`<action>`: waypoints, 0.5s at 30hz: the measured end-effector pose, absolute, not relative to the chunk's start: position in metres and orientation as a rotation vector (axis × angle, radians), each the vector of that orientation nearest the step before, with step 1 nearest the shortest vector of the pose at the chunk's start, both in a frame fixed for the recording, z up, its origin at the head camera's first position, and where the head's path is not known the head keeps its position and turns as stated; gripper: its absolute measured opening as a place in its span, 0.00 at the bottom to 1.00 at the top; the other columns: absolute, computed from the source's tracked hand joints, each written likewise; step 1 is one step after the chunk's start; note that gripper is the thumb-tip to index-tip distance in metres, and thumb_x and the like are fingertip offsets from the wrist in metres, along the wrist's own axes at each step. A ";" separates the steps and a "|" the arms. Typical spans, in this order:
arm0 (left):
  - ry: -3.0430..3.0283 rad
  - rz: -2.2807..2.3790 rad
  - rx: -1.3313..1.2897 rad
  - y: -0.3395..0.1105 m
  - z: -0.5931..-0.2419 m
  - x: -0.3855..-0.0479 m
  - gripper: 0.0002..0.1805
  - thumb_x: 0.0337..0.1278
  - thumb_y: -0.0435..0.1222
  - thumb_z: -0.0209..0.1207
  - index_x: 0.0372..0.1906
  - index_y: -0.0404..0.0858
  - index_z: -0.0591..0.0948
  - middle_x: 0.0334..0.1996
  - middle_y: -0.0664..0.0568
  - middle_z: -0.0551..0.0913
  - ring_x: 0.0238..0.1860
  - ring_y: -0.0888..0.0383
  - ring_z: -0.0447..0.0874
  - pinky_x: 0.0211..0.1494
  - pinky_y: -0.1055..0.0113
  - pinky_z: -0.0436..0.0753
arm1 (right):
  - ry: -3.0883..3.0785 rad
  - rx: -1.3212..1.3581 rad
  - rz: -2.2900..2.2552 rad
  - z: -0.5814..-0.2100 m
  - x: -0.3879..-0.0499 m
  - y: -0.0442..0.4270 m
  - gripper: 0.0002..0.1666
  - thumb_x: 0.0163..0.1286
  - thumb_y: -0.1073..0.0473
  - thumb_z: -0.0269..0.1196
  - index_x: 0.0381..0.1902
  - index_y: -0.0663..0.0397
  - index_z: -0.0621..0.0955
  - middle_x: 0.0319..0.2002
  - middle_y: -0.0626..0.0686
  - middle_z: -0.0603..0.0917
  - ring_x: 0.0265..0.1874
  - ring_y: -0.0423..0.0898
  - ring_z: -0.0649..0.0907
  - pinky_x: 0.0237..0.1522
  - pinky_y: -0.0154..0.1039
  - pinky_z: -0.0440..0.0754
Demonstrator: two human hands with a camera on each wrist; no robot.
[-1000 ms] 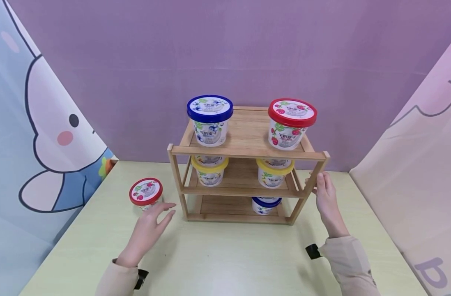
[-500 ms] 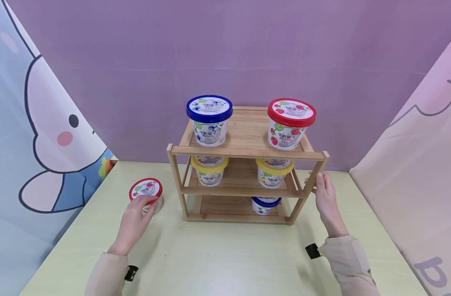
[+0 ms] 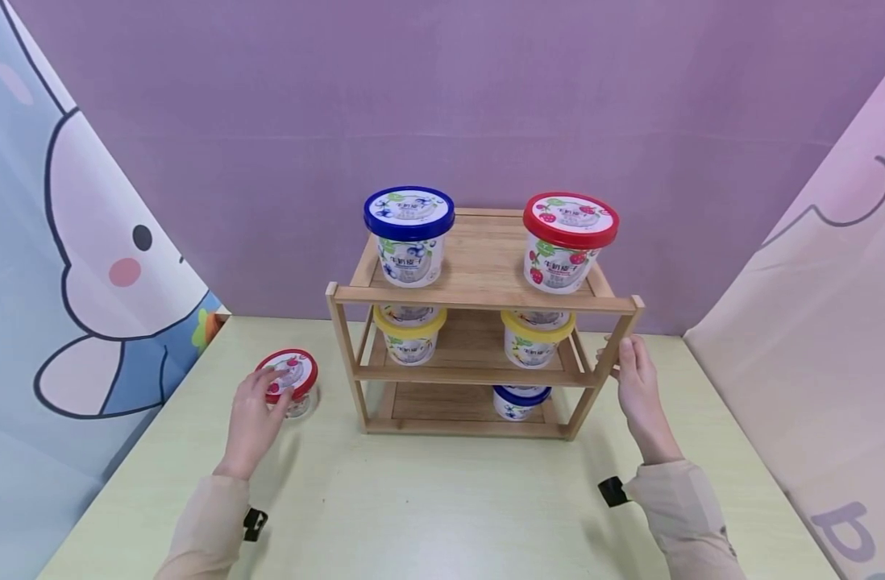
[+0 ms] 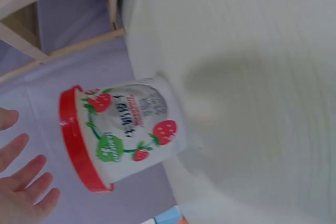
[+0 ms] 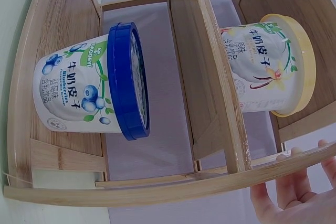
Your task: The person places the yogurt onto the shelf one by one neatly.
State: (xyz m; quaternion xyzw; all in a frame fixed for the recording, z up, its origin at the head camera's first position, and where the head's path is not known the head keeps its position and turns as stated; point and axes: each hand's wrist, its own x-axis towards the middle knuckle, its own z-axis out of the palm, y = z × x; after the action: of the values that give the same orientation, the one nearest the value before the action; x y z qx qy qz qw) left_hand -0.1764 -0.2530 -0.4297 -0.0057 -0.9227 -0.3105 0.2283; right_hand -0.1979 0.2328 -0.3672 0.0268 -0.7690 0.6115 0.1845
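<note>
A tub with a red lid and strawberry print (image 4: 131, 129) stands upright on the table, left of the wooden rack (image 3: 479, 300). Above its lid hovers my left hand (image 3: 250, 423), with fingers spread; in the left wrist view the fingertips are apart from the lid. My right hand (image 3: 641, 403) grips the rack's right front post, and its fingertips (image 5: 296, 151) show past the wooden rail in the right wrist view. Behind that rail, a blueberry tub with a blue lid (image 5: 79, 90) and a yellow-lidded tub (image 5: 262, 69) stand on the lower and middle shelves.
On the top shelf are a blue-lidded tub (image 3: 409, 258) at left and a red-lidded tub (image 3: 562, 262) at right. Two yellow-lidded tubs share the middle shelf, one of them at left (image 3: 411, 346). A purple cloth (image 3: 268, 145) hangs behind the table (image 3: 384, 507).
My left hand has moved left from beside the red-lidded tub to over its lid. The tub has stayed about where it was, and my right hand keeps its place on the rack.
</note>
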 end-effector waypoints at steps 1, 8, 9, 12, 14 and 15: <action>-2.547 -0.862 -0.007 -0.254 -0.431 -0.178 0.19 0.51 0.29 0.56 0.49 0.25 0.71 0.52 0.30 0.66 0.54 0.35 0.60 0.55 0.40 0.62 | -2.169 0.074 1.722 -0.367 -0.198 0.233 0.26 0.72 0.49 0.35 0.49 0.69 0.63 0.31 0.39 0.73 0.34 0.35 0.75 0.40 0.24 0.73; -2.568 -0.863 0.008 -0.259 -0.438 -0.185 0.23 0.50 0.32 0.58 0.50 0.22 0.69 0.57 0.27 0.59 0.59 0.32 0.53 0.58 0.39 0.56 | -2.164 0.070 1.726 -0.368 -0.199 0.233 0.26 0.72 0.49 0.36 0.49 0.68 0.64 0.33 0.44 0.74 0.36 0.36 0.75 0.41 0.26 0.73; -2.572 -0.868 0.010 -0.260 -0.439 -0.186 0.24 0.50 0.32 0.58 0.51 0.22 0.68 0.58 0.28 0.58 0.60 0.32 0.51 0.58 0.39 0.56 | -2.160 0.070 1.728 -0.368 -0.199 0.233 0.25 0.72 0.49 0.36 0.48 0.67 0.64 0.33 0.44 0.74 0.36 0.36 0.75 0.41 0.26 0.73; -2.577 -0.879 0.007 -0.261 -0.443 -0.190 0.26 0.51 0.34 0.58 0.52 0.21 0.66 0.59 0.28 0.56 0.61 0.32 0.49 0.58 0.38 0.54 | -2.156 0.079 1.726 -0.368 -0.198 0.233 0.19 0.72 0.49 0.36 0.44 0.55 0.68 0.33 0.42 0.73 0.35 0.36 0.75 0.41 0.26 0.73; -2.579 -0.889 0.006 -0.262 -0.445 -0.191 0.27 0.51 0.34 0.58 0.53 0.21 0.65 0.60 0.29 0.54 0.61 0.32 0.47 0.59 0.38 0.53 | -2.151 0.087 1.728 -0.368 -0.198 0.233 0.15 0.71 0.49 0.36 0.42 0.47 0.68 0.32 0.41 0.73 0.35 0.35 0.75 0.40 0.25 0.73; -2.586 -0.887 0.009 -0.263 -0.446 -0.192 0.28 0.52 0.35 0.57 0.53 0.21 0.65 0.60 0.29 0.53 0.62 0.32 0.47 0.59 0.38 0.53 | -2.148 0.091 1.729 -0.368 -0.198 0.233 0.13 0.71 0.49 0.36 0.41 0.44 0.68 0.32 0.41 0.73 0.34 0.35 0.75 0.40 0.25 0.73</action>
State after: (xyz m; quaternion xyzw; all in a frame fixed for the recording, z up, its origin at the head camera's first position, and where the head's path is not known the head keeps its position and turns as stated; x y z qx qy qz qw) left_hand -0.1921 -0.2631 -0.4460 0.0031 -0.9263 -0.3177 0.2024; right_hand -0.1981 0.2330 -0.3680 0.0323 -0.7645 0.6151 0.1901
